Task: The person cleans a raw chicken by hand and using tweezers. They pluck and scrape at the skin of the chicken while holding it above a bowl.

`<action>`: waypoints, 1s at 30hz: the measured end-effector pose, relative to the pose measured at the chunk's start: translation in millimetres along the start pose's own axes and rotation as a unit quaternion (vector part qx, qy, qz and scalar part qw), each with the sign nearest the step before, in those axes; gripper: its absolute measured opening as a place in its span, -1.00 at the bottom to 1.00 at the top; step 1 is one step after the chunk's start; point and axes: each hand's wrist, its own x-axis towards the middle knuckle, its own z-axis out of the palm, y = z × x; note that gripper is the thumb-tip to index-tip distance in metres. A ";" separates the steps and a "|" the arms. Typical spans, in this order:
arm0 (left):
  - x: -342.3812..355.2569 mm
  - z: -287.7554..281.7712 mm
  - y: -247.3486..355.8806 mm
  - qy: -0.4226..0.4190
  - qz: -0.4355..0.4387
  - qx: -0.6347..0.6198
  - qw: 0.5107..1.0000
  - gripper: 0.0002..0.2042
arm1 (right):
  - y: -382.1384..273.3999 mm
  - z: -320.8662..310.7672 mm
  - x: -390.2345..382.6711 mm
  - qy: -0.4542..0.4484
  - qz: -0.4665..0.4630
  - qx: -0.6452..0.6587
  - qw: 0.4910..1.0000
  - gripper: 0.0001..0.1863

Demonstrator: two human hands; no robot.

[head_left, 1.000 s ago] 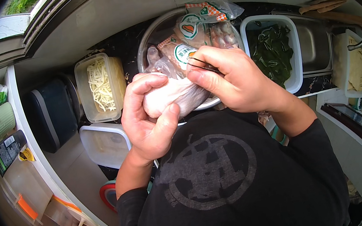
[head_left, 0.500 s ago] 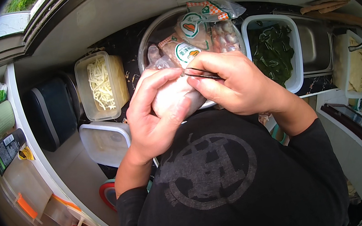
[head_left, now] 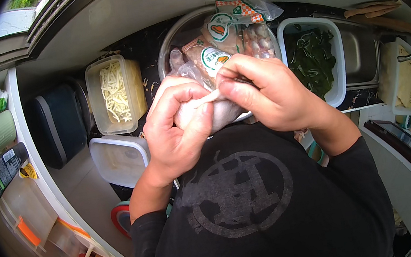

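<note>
Both hands are at a plump whitish plastic bag (head_left: 222,114) with pale pinkish contents, close to my chest over the near side of a large metal bowl (head_left: 163,52). My left hand (head_left: 176,128) is closed on the bag's left side and gathered top. Thumb and fingers of my right hand (head_left: 267,94) pinch a twisted end of the bag, pulled to the right. What the bag holds cannot be made out. Beyond it, in the bowl, lie printed clear packages of meat (head_left: 227,32) and a pack of pinkish pieces (head_left: 257,39).
Left of the bowl stands a tub of pale shredded strips (head_left: 115,91), with an empty-looking white tub (head_left: 121,162) nearer me. On the right are a white tub of dark green leaves (head_left: 310,60), a sink (head_left: 359,53) and its faucet (head_left: 410,54).
A thin dark strip between my right fingers is no longer visible. My right hand has shifted slightly, and the bag's end now shows stretched between both hands.
</note>
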 end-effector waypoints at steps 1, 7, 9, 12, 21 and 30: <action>0.3 0.4 0.3 0.002 0.006 0.010 1.000 -0.83 | -1.1 0.9 0.7 0.005 0.004 -0.003 1.000 -0.84; -2.4 -1.1 0.5 0.012 0.007 0.037 0.999 -0.82 | 1.2 -2.0 7.0 -0.050 0.013 -0.041 0.998 -0.80; -2.9 -1.6 0.7 0.015 0.002 0.019 1.000 -0.82 | 2.9 -1.6 6.4 -0.044 0.009 -0.026 0.999 -0.82; -5.1 -0.7 0.4 0.026 -0.011 -0.001 1.000 -0.82 | 2.3 -1.7 6.1 -0.043 0.016 -0.007 0.999 -0.83; -6.5 -4.3 0.5 0.002 -0.020 -0.012 1.000 -0.80 | 3.9 -0.5 1.3 -0.040 0.014 0.035 0.998 -0.89; -0.7 -2.2 2.3 -0.006 0.027 0.050 0.998 -0.80 | 6.8 0.3 -0.9 -0.038 -0.065 -0.032 0.997 -0.78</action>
